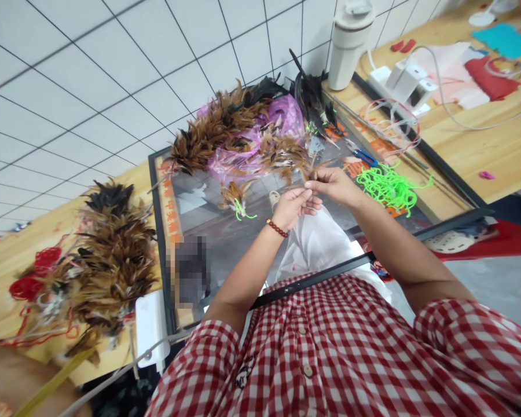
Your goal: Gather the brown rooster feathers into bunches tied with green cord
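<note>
My left hand (pixel 294 207), with a dark red bead bracelet on the wrist, meets my right hand (pixel 330 184) fingertip to fingertip above the dark-framed glass panel (pixel 260 229). Brown feathers (pixel 311 168) stick up at the fingertips of my right hand, which is closed on them. My left thumb and fingers are pinched together; what lies between them is too small to make out. Left of my hands, a small feather bunch (pixel 235 197) tied with bright green cord lies on the glass. Right of them sits a heap of green cord (pixel 391 188).
Behind my hands, loose feathers lie on a purple plastic bag (pixel 234 159). Blue-handled snips (pixel 364 155) and black feathers (pixel 308 92) are at the back. A white tumbler (pixel 351 49) stands by the wall. A feather pile (pixel 117 255) lies left; another person's arm (pixel 30 376) reaches in.
</note>
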`<state>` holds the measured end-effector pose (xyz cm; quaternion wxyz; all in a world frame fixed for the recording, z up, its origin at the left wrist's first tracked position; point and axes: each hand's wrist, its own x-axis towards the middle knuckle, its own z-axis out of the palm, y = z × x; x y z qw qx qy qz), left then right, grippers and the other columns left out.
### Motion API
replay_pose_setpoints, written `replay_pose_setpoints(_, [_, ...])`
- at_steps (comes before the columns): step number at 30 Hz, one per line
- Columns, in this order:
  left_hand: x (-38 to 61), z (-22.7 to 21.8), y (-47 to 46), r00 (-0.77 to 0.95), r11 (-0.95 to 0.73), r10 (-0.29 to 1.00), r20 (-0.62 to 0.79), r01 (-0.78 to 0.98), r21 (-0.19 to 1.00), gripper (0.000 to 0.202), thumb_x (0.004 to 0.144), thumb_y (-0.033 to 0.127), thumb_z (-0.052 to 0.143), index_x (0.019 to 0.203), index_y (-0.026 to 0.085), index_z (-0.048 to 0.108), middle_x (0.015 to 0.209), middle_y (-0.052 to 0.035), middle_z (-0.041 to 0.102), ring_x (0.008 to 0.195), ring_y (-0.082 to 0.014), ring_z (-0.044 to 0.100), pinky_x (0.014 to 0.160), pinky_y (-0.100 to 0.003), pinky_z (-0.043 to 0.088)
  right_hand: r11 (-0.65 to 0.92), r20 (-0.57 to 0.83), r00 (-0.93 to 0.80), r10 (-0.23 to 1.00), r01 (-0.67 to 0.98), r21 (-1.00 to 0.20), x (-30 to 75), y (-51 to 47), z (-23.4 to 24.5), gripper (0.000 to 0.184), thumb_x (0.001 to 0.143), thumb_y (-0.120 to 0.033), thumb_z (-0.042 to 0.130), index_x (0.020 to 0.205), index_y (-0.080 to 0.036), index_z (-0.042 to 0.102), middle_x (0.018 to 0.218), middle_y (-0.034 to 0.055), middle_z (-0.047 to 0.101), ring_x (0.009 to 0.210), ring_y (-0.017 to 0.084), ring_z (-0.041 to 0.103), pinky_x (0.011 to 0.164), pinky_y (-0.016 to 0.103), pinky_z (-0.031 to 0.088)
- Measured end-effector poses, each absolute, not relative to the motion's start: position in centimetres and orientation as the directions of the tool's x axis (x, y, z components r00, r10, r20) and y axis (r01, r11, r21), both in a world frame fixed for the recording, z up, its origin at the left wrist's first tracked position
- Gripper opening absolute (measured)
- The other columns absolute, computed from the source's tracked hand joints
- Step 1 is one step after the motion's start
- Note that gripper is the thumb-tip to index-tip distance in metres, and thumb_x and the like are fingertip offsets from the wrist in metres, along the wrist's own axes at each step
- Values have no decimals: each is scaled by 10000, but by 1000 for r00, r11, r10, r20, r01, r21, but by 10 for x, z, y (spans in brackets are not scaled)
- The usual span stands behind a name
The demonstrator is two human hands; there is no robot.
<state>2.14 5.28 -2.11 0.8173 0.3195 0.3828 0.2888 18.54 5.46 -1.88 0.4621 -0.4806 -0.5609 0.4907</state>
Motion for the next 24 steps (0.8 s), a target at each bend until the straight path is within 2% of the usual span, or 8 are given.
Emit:
replay_pose_setpoints(4, [20,-23,53,537,631,723,-435,-255,733,112,897,120,688,791,104,720,709,-39,766,570,-107,707,531,-199,527,25,22,-139,990,16,-1000,179,51,-17,670,618,-762,847,554,-187,508,534,-38,483,520,75,415,498,234,332])
replay_pose_setpoints(7, [18,-24,55,551,644,711,-437,-261,719,146,918,101,647,797,107,728,652,-23,737,508,-93,669,517,-194,513,45,48,-120,992,-27,-999,179,50,-17,605,674,-730,834,613,-184,580,611,-8,556,581,107,506,563,257,445])
replay_pose_setpoints(10, [18,-23,57,511,659,733,-449,-369,656,231,960,100,577,784,123,724,719,-43,768,618,-109,725,637,-216,568,141,134,-145,980,34,-989,184,51,-21,649,640,-707,868,1010,-195,721,978,70,707,844,189,649,767,335,565])
replay_pose_setpoints(12, [19,-21,59,477,659,749,-460,-466,590,301,985,96,521,759,135,716,841,-58,801,799,-132,774,737,-235,584,285,251,-196,948,175,-942,187,53,-25,943,570,-696,908,1336,-218,638,1317,143,645,1109,275,649,934,427,575])
replay_pose_setpoints(14, [19,-21,60,469,663,748,-469,-505,552,354,1000,100,482,738,137,719,870,-59,800,867,-140,774,760,-235,569,443,378,-242,893,330,-834,188,54,-30,1063,598,-710,884,1480,-225,543,1492,185,524,1334,351,548,1107,525,495])
replay_pose_setpoints(17, [20,-23,61,471,666,745,-472,-499,554,352,1001,106,491,749,135,736,810,-46,773,724,-96,721,746,-222,542,538,474,-256,842,456,-709,184,54,-35,950,764,-743,740,1537,-248,496,1525,182,487,1459,371,445,1218,573,388])
replay_pose_setpoints(20, [20,-24,59,483,662,748,-455,-492,565,340,1007,112,483,788,131,742,839,-48,771,718,-93,708,798,-252,555,524,487,-215,846,502,-689,179,53,-35,858,854,-746,632,1554,-275,480,1519,168,496,1438,351,480,1189,555,437])
replay_pose_setpoints(24, [21,-19,57,443,649,761,-475,-512,563,306,995,107,512,760,132,705,835,-42,759,748,-92,709,910,-284,555,494,486,-170,858,535,-685,190,52,-27,769,857,-737,635,1464,-266,594,1455,163,578,1349,350,564,1134,540,483])
